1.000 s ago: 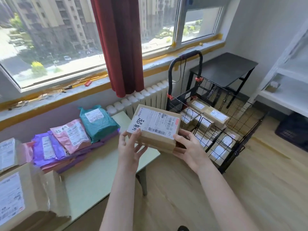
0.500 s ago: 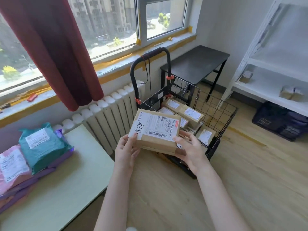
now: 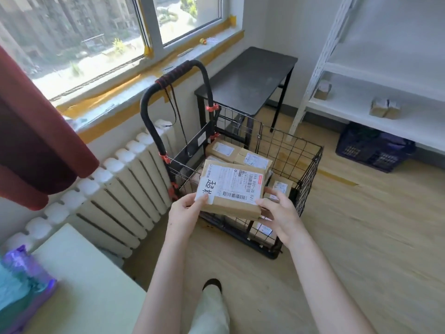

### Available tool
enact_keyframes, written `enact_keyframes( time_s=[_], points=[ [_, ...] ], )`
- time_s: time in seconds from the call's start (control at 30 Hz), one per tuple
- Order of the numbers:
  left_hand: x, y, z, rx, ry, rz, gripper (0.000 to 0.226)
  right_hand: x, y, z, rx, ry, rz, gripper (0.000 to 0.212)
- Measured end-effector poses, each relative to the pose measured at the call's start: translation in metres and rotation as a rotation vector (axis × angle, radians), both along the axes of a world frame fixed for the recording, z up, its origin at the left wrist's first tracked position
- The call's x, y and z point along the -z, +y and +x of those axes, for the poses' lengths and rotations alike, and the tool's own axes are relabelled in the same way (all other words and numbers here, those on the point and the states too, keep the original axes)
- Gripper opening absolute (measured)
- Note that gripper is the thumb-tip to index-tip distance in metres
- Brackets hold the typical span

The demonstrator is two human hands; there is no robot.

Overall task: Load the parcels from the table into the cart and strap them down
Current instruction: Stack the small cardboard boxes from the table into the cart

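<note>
Here, at mid-frame, the left hand [image 3: 185, 214] and right hand [image 3: 280, 213] each grip an end of the brown parcel [image 3: 230, 189], keeping it level above the wire cart [image 3: 310, 169] for lowering among boxes already inside

This is a plain room used as a parcel store. The wire cart [image 3: 310, 169] holds labelled cardboard parcels [image 3: 252, 160]. Left of it a white radiator [image 3: 115, 194] runs under a wide window [image 3: 96, 32] facing apartment blocks, with a red curtain [image 3: 36, 141]. Right of the cart, white metal shelving [image 3: 361, 112] carries a few small boxes [image 3: 385, 108] above a dark crate [image 3: 370, 148]. Behind the cart stands a black desk [image 3: 245, 75].
</note>
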State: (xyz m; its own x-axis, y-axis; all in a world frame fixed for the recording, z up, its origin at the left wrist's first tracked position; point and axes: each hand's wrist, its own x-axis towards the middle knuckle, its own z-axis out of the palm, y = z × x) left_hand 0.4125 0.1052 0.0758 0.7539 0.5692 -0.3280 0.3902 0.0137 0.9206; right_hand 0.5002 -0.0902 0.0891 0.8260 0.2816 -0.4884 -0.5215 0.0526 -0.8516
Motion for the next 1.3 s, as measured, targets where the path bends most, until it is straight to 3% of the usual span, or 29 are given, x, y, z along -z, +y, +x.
enact_keyframes(
  time_s=[0.17,0.53,0.93,1.13,1.3],
  points=[
    [-0.007,0.037,0.064,0.095,0.044,0.061,0.034,-0.005,0.025,0.046,0.043,-0.044,-0.024,0.029],
    [0.008,0.071,0.147,0.324,0.098,0.068,0.056,0.022,0.059,0.106,0.134,-0.093,-0.212,0.038],
    [0.040,0.078,0.230,0.388,0.213,0.081,0.047,0.090,0.051,0.198,0.078,0.064,-0.265,0.046],
    [0.087,0.076,0.286,0.467,0.299,0.156,0.049,0.142,0.053,0.244,-0.002,0.177,-0.314,0.085],
    [0.142,0.086,0.326,0.574,0.449,0.238,0.041,0.194,0.065,0.268,-0.091,0.297,-0.375,0.076]
  ],
)
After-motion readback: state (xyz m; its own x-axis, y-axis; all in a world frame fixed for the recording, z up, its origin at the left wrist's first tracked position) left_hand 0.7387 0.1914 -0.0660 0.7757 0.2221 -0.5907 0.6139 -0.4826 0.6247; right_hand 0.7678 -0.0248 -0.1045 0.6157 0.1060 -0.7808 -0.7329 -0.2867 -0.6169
